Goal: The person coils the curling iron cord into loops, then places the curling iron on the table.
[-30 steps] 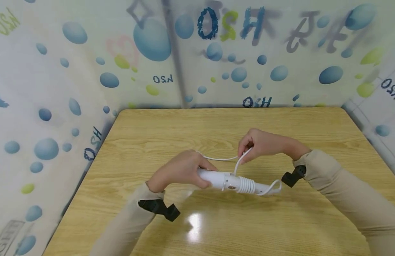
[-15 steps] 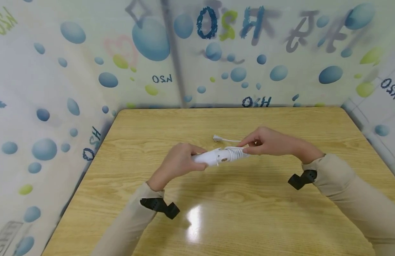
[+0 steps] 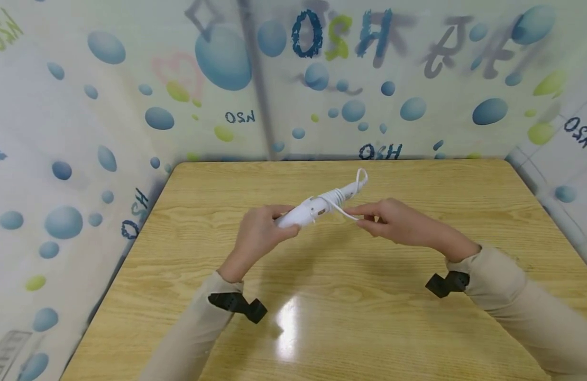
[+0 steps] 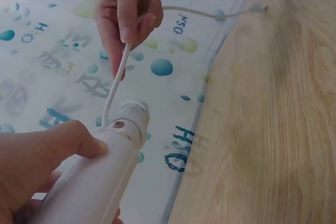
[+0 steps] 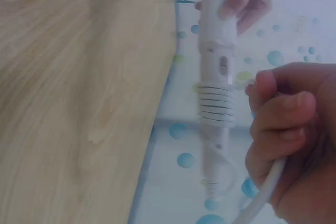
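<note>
My left hand grips the thick end of a white wand-shaped electric appliance, held above the table and tilted up to the right. Its white power cord is wound several times round the middle, and a cord loop sticks out at the thin end. With thumb and fingers, my right hand pinches the free cord just right of the coils. In the left wrist view the cord runs taut from the appliance to the right hand, and its blurred far end trails beyond.
A wood-grain table lies beneath both hands. Behind it and at the sides hangs a pale sheet printed with blue and green drops. Black wrist cameras sit on both beige sleeves.
The appliance's thin end has swung up and away from me, raised by my left hand. My right hand has carried the cord over and round to the near side, keeping its pinch.
</note>
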